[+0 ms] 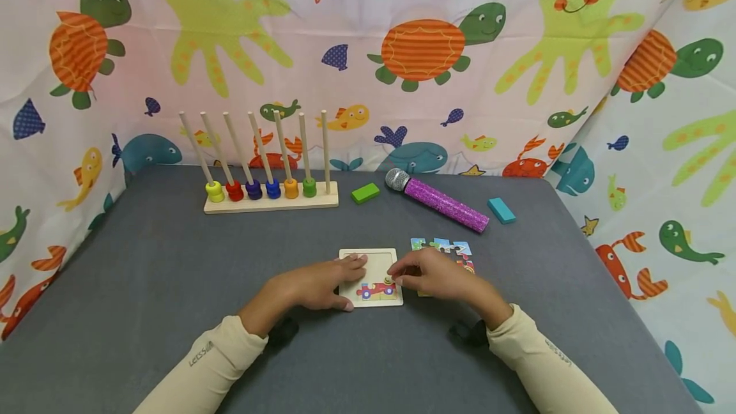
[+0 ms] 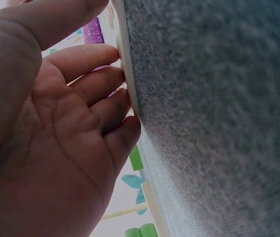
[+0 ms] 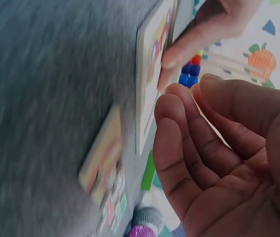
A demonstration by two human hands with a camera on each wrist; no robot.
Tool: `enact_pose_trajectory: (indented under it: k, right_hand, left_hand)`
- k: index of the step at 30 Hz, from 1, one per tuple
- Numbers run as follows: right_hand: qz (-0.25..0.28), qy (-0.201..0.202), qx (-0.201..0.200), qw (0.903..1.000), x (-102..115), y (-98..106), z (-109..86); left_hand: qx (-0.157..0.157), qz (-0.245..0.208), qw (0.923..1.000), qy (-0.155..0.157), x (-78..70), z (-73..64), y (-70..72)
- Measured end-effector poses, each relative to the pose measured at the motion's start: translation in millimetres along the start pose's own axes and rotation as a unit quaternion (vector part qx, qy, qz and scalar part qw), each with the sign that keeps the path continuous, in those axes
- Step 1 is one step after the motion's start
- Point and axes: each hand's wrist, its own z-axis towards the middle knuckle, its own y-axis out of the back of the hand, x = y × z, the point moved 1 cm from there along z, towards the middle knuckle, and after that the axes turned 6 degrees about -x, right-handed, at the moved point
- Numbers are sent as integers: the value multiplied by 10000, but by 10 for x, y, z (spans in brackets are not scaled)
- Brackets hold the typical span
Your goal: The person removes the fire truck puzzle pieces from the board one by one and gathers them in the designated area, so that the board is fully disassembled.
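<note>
A shallow wooden puzzle board [image 1: 375, 262] lies on the table, a red car picture [image 1: 376, 291] of fitted pieces filling its lower part. My left hand [image 1: 330, 281] rests at the board's left side, fingers reaching over its top and thumb by the lower left corner. In the left wrist view, the fingertips [image 2: 122, 74] touch the board with the fingers fairly straight. Over the board's right edge hovers my right hand [image 1: 434, 273], fingers loosely bent. Nothing shows between its thumb and fingers in the right wrist view. Loose puzzle pieces [image 1: 441, 245] lie beyond it, partly hidden.
At the back left stands a wooden peg rack [image 1: 271, 205] with coloured beads. Behind the board are a green block [image 1: 365, 193], a purple glitter microphone [image 1: 445, 203] and a blue block [image 1: 502, 210]. A sea-animal patterned cloth [image 1: 368, 62] hangs behind the grey table [image 1: 172, 286].
</note>
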Motion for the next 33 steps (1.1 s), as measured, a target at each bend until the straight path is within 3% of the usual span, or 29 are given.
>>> enact_pose_trajectory:
  k: [5,16,27,33]
  right_hand:
    - [20,140,161,9998,56,-88,72]
    - [134,-99,372,9992,53,-176,118]
    - [412,286,329,9982,90,-181,159]
    - [269,519,258,9980,74,-198,163]
  left_hand:
    - [-48,25,9999,-105,3,3,-4]
    - [42,-68,9999,-129,-8,43,-18]
    - [-81,-124,9997,-175,37,-20,-10]
    - [-83,-73,9996,-254,19,-8,-16]
